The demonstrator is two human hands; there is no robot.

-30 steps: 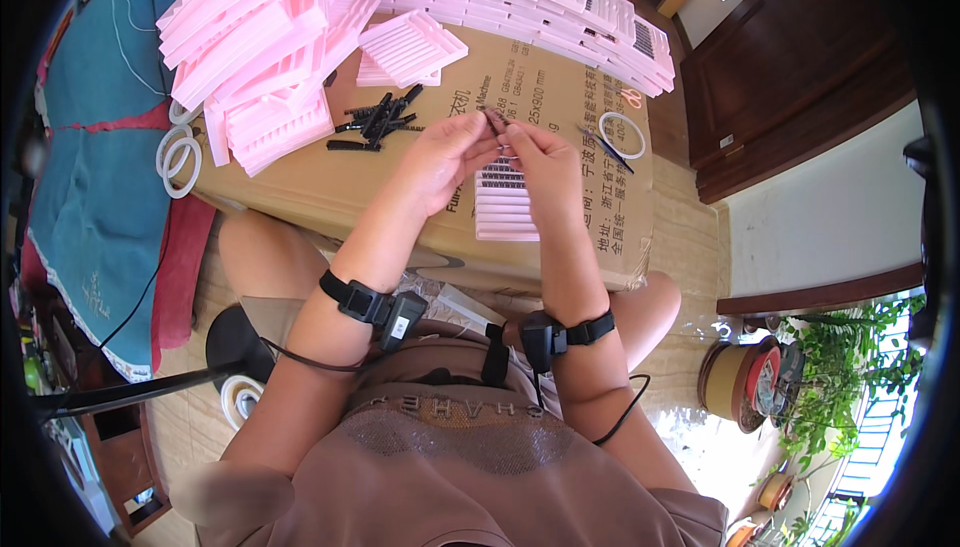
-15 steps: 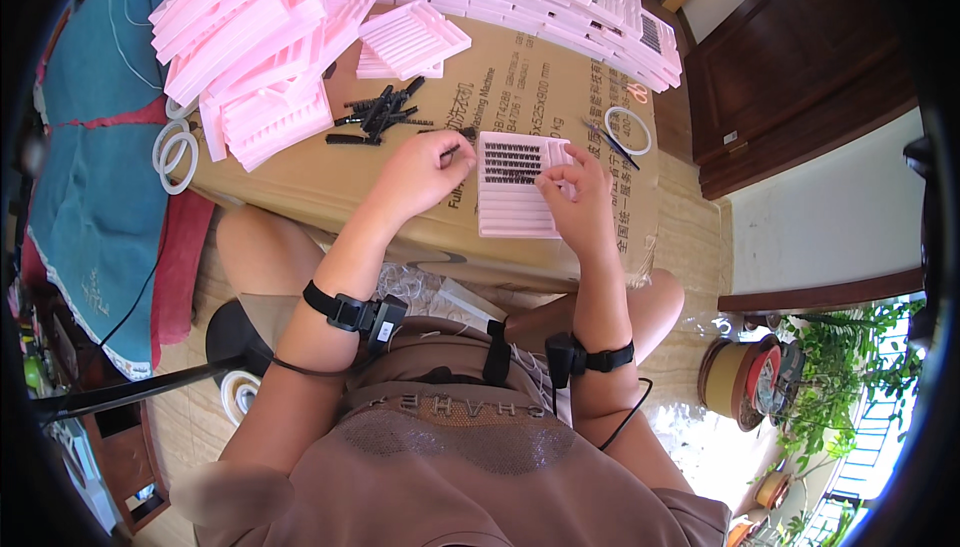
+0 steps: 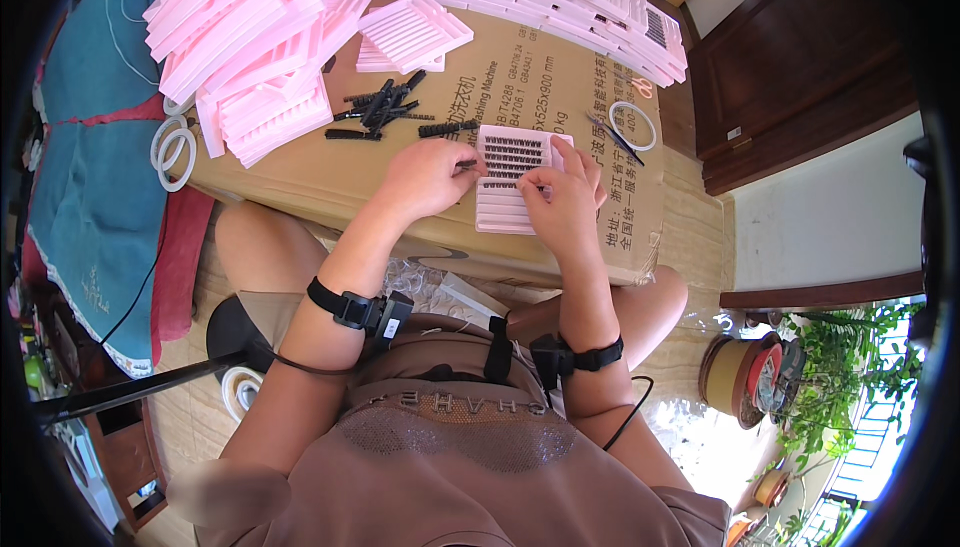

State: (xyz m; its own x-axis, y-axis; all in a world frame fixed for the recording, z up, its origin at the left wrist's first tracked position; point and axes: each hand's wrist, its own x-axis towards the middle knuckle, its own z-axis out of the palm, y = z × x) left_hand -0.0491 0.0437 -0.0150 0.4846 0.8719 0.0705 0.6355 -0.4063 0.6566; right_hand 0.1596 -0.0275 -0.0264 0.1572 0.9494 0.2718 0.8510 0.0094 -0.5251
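Note:
A pink ribbed tray (image 3: 503,217) lies on the cardboard box in front of me, its upper part lined with several rows of black false-eyelash strips (image 3: 514,154). At the tray's left edge my left hand (image 3: 432,179) pinches a short black eyelash strip (image 3: 466,164). My right hand (image 3: 562,192) is over the tray's right side, thumb and forefinger pressed together at the lowest row; whatever they grip is hidden. Just beyond my left hand is a loose black strip (image 3: 447,129), and farther left a heap of black strips (image 3: 378,109).
Stacked pink trays (image 3: 235,22) rise at the far left; a long row of filled trays (image 3: 590,7) borders the box's back edge. Dark tweezers (image 3: 622,147), a white ring (image 3: 652,134) and orange scissors handles (image 3: 643,89) lie right. White rings (image 3: 174,159) hang by the left edge.
My right hand has moved left and slightly down across the tray to the lowest lash row. My left hand has come down a little, beside the tray's edge. Another row now shows on the tray.

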